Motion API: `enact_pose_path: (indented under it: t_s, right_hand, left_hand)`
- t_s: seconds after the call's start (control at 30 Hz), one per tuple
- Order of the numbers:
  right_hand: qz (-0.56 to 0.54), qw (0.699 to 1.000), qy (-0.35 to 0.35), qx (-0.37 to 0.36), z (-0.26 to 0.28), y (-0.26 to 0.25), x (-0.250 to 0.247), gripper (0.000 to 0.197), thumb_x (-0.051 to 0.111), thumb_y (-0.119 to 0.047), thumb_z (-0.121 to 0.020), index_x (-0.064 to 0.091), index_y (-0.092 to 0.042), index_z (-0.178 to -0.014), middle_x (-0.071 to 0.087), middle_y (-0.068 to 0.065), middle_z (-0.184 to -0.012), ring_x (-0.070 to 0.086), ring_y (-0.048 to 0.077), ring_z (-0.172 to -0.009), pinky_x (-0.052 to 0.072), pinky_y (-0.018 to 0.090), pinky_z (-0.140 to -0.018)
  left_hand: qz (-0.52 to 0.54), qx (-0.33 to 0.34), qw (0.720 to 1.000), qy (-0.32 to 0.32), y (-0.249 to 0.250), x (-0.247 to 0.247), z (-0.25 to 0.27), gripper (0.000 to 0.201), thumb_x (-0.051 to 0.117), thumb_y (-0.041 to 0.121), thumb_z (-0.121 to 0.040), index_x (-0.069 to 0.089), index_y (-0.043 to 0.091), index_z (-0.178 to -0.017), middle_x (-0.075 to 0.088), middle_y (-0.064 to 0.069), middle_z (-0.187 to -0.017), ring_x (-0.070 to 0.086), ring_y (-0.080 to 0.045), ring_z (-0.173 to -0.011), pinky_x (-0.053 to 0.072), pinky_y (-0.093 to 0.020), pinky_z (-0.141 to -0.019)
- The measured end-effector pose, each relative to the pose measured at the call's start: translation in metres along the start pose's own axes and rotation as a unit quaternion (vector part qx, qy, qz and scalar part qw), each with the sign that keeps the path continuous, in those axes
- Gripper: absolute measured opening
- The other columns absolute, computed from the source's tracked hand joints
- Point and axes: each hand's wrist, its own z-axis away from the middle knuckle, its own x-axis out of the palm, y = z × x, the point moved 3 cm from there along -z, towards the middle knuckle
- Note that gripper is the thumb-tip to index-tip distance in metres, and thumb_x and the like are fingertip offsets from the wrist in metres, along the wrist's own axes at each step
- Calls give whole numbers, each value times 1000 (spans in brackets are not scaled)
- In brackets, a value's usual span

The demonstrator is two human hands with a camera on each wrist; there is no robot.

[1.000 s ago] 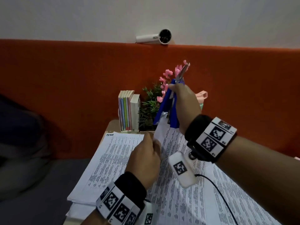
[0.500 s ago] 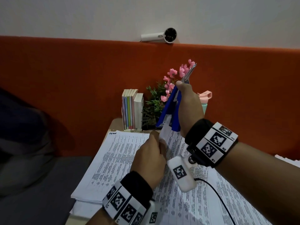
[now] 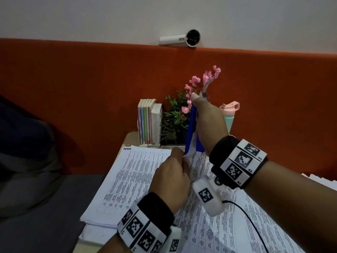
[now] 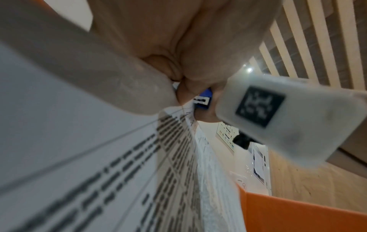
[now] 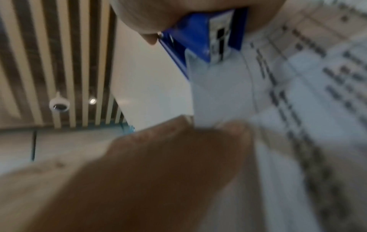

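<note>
My right hand [image 3: 209, 121] grips a blue stapler [image 3: 191, 128] that stands nearly upright, its metal end [image 3: 206, 86] pointing up toward the pink flowers. The stapler's mouth points down and sits over the lifted corner of some printed sheets [image 3: 189, 156]. My left hand [image 3: 171, 176] pinches that corner just below the stapler. The left wrist view shows the blue stapler [image 4: 202, 100] past my fingers and the printed sheets [image 4: 119, 157]. From the right wrist, the stapler [image 5: 198, 39] has the white paper corner [image 5: 218, 94] in its mouth.
Stacks of printed paper [image 3: 136, 179] cover the small table. Upright books [image 3: 149, 123], a potted plant with pink flowers [image 3: 176, 117] and a teal bottle [image 3: 229, 114] stand at the back. An orange padded wall [image 3: 73, 88] carries a white handheld fan [image 3: 180, 39]. A dark bag [image 3: 23, 152] lies left.
Both hands stay together on the paper corner and the stapler. The stapler now stands a little more upright, and its two blue arms look slightly closer together.
</note>
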Motion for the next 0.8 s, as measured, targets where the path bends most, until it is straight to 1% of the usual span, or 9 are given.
enact_pose_path:
  t_s: [0.03,0.13,0.3,0.37,0.43,0.5,0.6,0.67,0.8]
  right_hand:
    - [-5,1000,-17,8,0,-1,0,64,47,-58,-85,54,5,-90,47,8,-75,49,23,-69,45,42,-69]
    - [-61,998,12,14,-7,-13,-12,36,45,-51,-97,57,-17,-94,57,0,-84,61,21,-84,55,42,-86]
    - [-137,979,138,66,-28,-28,-67,31,54,-56,-91,56,-25,-86,54,-5,-77,58,14,-72,48,34,-72]
    - [-137,978,121,96,-30,-22,-86,33,57,-59,-86,55,-26,-88,57,-4,-81,58,16,-75,51,39,-77]
    - [-117,979,93,138,-27,-7,-102,36,58,-61,-85,53,-26,-90,56,-2,-81,59,18,-72,54,42,-77]
    - [-95,977,67,178,-19,10,-114,36,56,-59,-87,51,-24,-90,55,1,-78,58,20,-67,56,38,-69]
    - [-51,970,45,231,-2,37,-128,35,54,-58,-89,55,-23,-89,58,1,-80,56,21,-73,53,40,-69]
    - [-26,965,41,258,10,54,-137,37,55,-61,-87,56,-24,-88,61,3,-82,57,23,-73,50,45,-78]
    - [13,956,38,290,25,78,-146,52,55,-64,-86,58,-16,-104,59,9,-89,56,28,-77,53,49,-79]
  left_hand:
    - [1,-2,1000,1,0,0,0,11,39,28,-104,41,22,-95,50,4,-67,51,-19,-61,30,-31,-55]
    - [12,-3,1000,-6,-4,-3,1,15,38,29,-105,42,22,-93,55,4,-72,52,-15,-63,34,-32,-56]
    - [70,-32,997,11,-8,-41,-11,21,39,28,-106,45,15,-91,53,-1,-76,47,-16,-62,41,-29,-58]
    - [78,-73,994,37,-23,-70,-32,24,41,27,-105,47,8,-91,52,-7,-83,47,-18,-64,39,-22,-57]
    - [85,-140,986,19,-50,-91,-60,28,44,33,-100,54,8,-101,62,-17,-99,62,-34,-84,50,-33,-73]
    - [48,-205,977,-19,-88,-102,-82,30,48,36,-92,60,11,-105,67,-17,-109,65,-40,-100,52,-51,-92]
    - [-7,-275,959,-70,-133,-100,-95,33,50,28,-90,65,5,-108,69,-18,-115,65,-36,-107,50,-50,-100]
    - [-55,-296,950,-80,-155,-96,-94,32,47,21,-99,63,-3,-113,67,-18,-117,62,-35,-110,49,-42,-99]
    - [-126,-321,934,-91,-177,-90,-90,31,46,18,-102,64,-6,-112,67,-15,-113,63,-30,-100,51,-36,-88]
